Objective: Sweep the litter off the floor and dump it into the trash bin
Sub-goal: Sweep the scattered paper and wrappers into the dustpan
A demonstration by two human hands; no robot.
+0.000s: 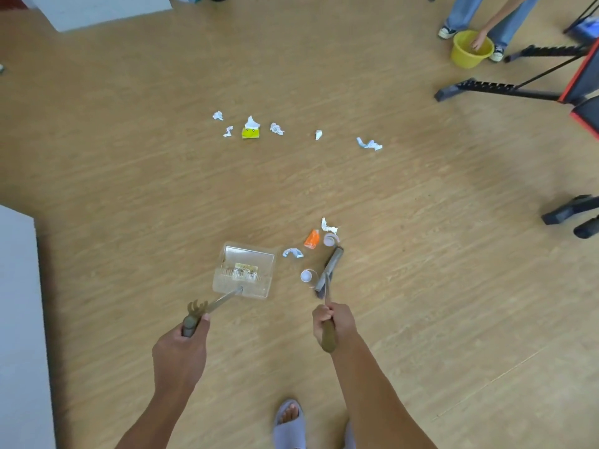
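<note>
My left hand (181, 348) grips the handle of a clear plastic dustpan (243, 269) that rests on the wooden floor. My right hand (332, 322) grips the handle of a broom, whose grey head (330, 267) touches the floor just right of the dustpan. Near the broom head lie two small white cups (308, 276), an orange wrapper (311, 238) and crumpled paper (293, 253). Farther away lie a yellow carton (250, 132) and several paper scraps (369, 144). A yellow bin (470, 50) stands at the far right.
Another person stands at the yellow bin with a hand (478, 42) on its rim. Black and red equipment legs (499, 89) stretch along the right side. A white wall edge (16, 319) runs along the left. My slippered foot (289, 422) is at the bottom.
</note>
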